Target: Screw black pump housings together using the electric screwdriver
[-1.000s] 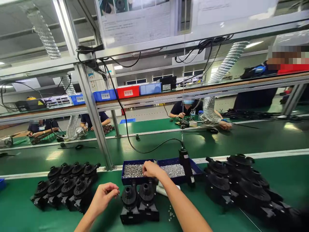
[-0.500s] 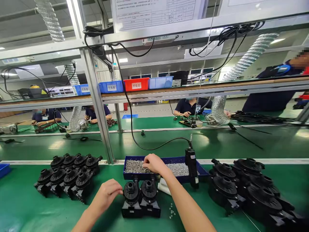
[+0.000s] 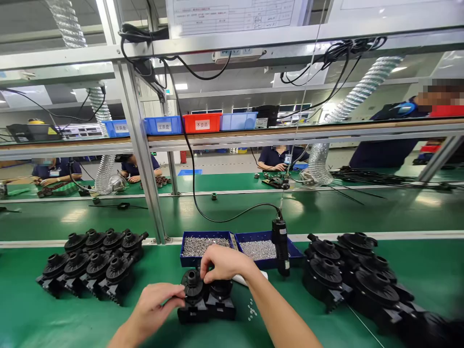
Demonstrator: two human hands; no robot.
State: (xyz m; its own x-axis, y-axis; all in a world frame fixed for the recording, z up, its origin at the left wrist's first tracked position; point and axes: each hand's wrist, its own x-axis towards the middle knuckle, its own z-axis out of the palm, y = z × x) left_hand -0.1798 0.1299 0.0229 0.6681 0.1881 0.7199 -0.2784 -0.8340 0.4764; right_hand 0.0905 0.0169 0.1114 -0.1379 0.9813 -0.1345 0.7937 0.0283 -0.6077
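Observation:
Two black round-topped housings, which look like pumps, stand side by side in front of me. My left hand [image 3: 157, 305] is at the left edge of the left housing [image 3: 193, 286], thumb and forefinger pinched together; a small pale tip shows there, too small to name. My right hand [image 3: 226, 265] reaches over the right housing [image 3: 222, 304] and covers part of its top. Its fingertips are pinched between the two housings, and what they hold is hidden. Just behind lies a blue tray of screws [image 3: 203, 245].
A second blue tray [image 3: 259, 247] holds small metal pieces. A black electric screwdriver [image 3: 281, 246] hangs before it on a cable. Small rings [image 3: 252, 310] lie on the green bench. More black housings stand left [image 3: 97, 263] and right [image 3: 326, 275]. Co-workers sit across the bench.
My right hand has come out of the screw tray, back towards me to the housings. My left hand has moved slightly right, against the left housing. The view has shifted a little.

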